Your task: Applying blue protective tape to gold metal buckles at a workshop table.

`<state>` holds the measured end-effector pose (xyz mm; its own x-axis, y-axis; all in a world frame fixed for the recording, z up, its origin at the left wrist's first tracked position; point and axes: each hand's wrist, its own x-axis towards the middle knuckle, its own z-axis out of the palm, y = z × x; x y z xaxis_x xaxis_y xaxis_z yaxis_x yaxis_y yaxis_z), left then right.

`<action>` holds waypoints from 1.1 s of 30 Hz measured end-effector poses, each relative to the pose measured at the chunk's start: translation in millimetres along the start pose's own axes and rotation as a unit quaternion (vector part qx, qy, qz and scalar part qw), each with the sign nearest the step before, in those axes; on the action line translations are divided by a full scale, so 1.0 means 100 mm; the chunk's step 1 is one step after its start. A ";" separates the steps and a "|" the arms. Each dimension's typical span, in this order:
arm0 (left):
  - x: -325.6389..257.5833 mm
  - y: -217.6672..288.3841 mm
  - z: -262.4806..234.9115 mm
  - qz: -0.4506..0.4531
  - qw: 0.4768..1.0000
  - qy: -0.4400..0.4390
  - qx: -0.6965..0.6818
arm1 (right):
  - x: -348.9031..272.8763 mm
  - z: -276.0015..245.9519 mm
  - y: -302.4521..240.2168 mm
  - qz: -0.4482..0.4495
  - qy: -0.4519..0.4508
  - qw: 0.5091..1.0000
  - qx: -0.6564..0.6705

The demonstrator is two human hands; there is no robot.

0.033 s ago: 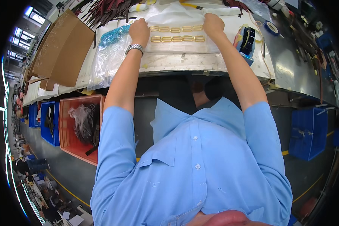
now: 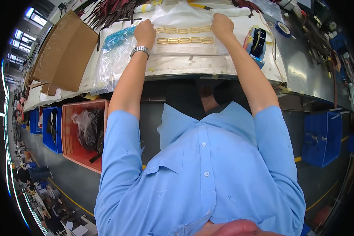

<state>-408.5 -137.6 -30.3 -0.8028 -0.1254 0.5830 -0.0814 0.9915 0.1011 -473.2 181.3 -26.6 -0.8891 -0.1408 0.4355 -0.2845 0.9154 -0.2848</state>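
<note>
Hands, left [image 2: 145, 32] and right [image 2: 222, 24], flank gold buckles [image 2: 184, 35] near table edge [image 2: 208, 74].

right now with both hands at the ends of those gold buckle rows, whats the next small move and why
Probably nudge the upper row level. The left hand and right hand rest at opposite ends of two rows of gold buckles on the white sheet. The lower row lies fairly straight, while the upper one climbs slightly toward the right, so evening it seems the natural small step.

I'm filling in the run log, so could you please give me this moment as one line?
left hand: on white sheet, by gold buckles | right hand: at rows' other end | rows: two, flat | bench
</note>
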 end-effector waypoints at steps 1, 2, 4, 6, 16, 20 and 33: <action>-0.03 -0.04 -0.01 -0.012 1.000 -0.028 0.005 | -0.03 -0.04 -0.10 -0.003 -0.008 1.000 -0.019; -0.08 -0.07 -0.02 -0.016 0.999 -0.029 0.008 | -0.09 -0.08 -0.18 -0.007 -0.015 0.999 -0.036; -0.17 0.06 -0.19 0.037 0.998 0.045 -0.024 | -0.31 -0.21 -0.21 -0.088 0.050 0.995 -0.015; -0.27 0.34 -0.40 0.120 0.989 0.028 -0.085 | -0.64 -0.43 -0.13 -0.196 0.097 0.975 0.038; -1.29 0.53 -0.93 0.245 0.959 -0.010 -0.144 | -1.50 -0.59 0.07 -0.283 0.029 0.954 0.091; -1.46 0.49 -1.13 0.251 0.957 -0.003 -0.145 | -1.72 -0.85 -0.01 -0.297 0.032 0.947 0.116; -1.47 0.42 -1.18 0.195 0.972 0.021 -0.130 | -1.70 -0.76 -0.01 -0.262 0.037 0.957 0.114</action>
<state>-224.2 -81.6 -16.5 -0.7170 0.2515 0.6502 0.3803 0.9227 0.0624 -294.5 233.3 -36.2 -0.5766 -0.5234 0.6274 -0.7635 0.6186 -0.1856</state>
